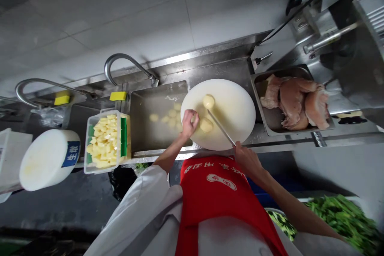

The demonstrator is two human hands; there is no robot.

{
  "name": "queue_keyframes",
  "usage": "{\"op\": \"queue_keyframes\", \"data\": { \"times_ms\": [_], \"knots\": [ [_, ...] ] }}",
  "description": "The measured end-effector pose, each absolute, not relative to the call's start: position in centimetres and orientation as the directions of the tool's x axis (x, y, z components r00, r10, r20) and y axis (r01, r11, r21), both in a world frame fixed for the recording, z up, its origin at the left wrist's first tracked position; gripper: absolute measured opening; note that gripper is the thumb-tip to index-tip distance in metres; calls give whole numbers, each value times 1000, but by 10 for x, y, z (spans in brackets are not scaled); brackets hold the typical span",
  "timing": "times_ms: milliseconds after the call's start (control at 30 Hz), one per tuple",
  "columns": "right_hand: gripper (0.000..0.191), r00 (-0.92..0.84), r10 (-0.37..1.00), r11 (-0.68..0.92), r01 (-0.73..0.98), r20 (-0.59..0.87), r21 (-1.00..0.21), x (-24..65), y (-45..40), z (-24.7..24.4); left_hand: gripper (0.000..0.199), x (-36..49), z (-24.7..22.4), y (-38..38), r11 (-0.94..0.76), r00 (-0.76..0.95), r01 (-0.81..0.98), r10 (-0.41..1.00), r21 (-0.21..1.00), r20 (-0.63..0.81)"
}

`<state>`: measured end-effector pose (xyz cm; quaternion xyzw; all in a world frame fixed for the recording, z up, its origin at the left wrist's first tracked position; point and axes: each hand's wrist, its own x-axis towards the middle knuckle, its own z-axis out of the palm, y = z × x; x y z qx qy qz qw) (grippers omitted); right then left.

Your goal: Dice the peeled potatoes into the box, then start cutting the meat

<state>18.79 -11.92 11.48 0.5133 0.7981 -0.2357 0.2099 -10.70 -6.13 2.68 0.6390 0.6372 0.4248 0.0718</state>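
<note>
My right hand (247, 160) is closed round the handle of a knife (222, 127). The blade slants up and left over a round white cutting board (237, 104), its tip by a peeled potato (209, 101). Another peeled potato (206, 125) lies on the board just left of the blade. At the board's left edge my left hand (189, 123) has its fingers curled in. Something pale shows at its fingertips, too small to name. Several peeled potatoes (172, 113) sit in the water of the sink (144, 106) on the left.
A clear tub of cut potato pieces (105, 140) stands left of the sink, near a thick white round block (45, 160). To the right is a metal tray (267, 122) of raw meat (292, 102). A curved faucet (129, 61) rises behind the sink. Leafy greens (345, 216) are below right.
</note>
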Motion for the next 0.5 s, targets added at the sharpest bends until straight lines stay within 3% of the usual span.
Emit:
{"op": "queue_keyframes", "data": {
  "times_ms": [100, 233, 500],
  "knots": [
    [30, -438, 679, 411, 892, -589, -188, 166, -121, 125, 21, -95, 10, -95, -304, 78, 758, 921, 577, 382],
    [28, -437, 661, 424, 888, -610, -176, 158, -120, 132, 22, -86, -5, -95, -340, 234, 767, 938, 544, 256],
    [28, -402, 620, 414, 897, -674, -154, 140, -106, 122, 23, -90, -14, -90, -338, 243, 703, 941, 626, 235]
  ]
}}
